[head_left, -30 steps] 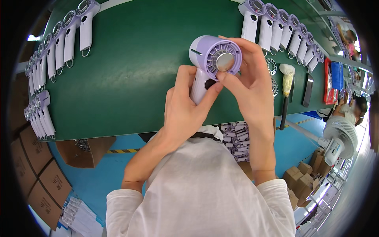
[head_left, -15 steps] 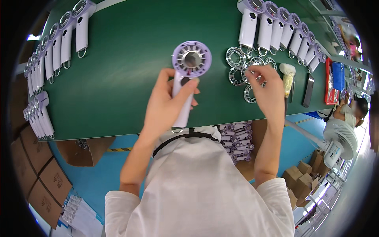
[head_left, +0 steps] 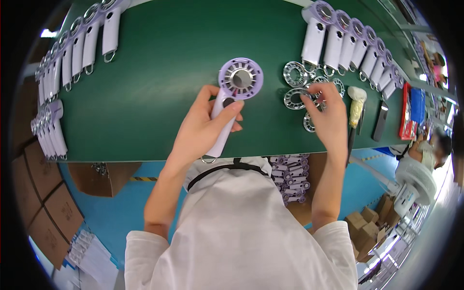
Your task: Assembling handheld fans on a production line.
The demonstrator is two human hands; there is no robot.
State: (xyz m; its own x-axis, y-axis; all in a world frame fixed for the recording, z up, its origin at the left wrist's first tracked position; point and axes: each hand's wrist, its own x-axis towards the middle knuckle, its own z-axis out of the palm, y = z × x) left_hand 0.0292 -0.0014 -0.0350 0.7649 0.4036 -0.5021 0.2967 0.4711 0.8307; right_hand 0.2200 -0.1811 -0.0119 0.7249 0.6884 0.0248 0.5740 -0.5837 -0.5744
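My left hand [head_left: 203,121] is wrapped round the white handle of a small handheld fan [head_left: 241,78]. The fan has a round lilac head with a silver slotted ring and a grey centre, tilted slightly to the right. Over a cluster of chrome rings on the right, my right hand [head_left: 329,118] has thumb and fingers closed at the edge of one slotted chrome ring [head_left: 289,101]. Other chrome rings [head_left: 294,73] lie beside and partly beneath these fingers.
Handheld fans stand in rows at the far left [head_left: 90,46] and far right [head_left: 314,41] of the green table [head_left: 169,63]. Right of my right hand lie a tool with a yellow-white wrapped head [head_left: 356,104], a dark flat tool [head_left: 380,122] and a red tray [head_left: 406,113].
My right hand has closed at the edge of a chrome ring, which now sits tilted at the fingertips. The fan in my left hand leans further right; the whole view has shifted slightly.
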